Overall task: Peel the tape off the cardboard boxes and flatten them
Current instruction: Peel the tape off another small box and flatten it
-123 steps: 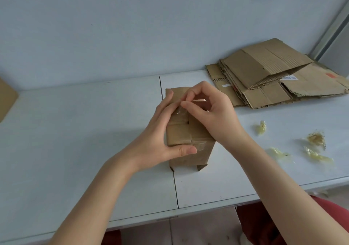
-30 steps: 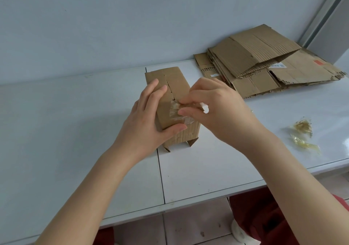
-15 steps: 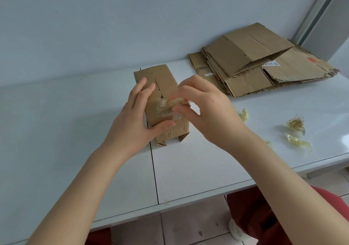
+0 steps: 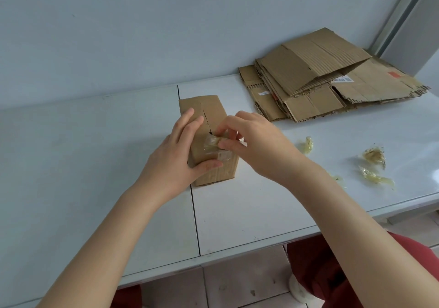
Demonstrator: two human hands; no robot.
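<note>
1. head view: a cardboard box [image 4: 215, 110] lies on the white counter [image 4: 95, 165], across the seam between two panels, with its near end under both hands.
2. the left grip [image 4: 175, 158] holds the box, fingers laid over its top and thumb curled against the near face. the right grip [image 4: 256, 146] pinches a crumpled strip of clear tape [image 4: 211, 145] between thumb and fingertips; the strip is partly lifted, with one end clinging to the cardboard.
3. done, by the look of it: a stack of flattened boxes [image 4: 332, 82] sits at the far right of the counter. balled tape scraps [image 4: 374, 157] lie scattered beyond the right forearm, well apart from the box.
4. left, as judged: this strip has to come fully away, the hidden sides need checking for more tape, and the box has to be pressed flat and added to the stack. no other unflattened box shows in view.
</note>
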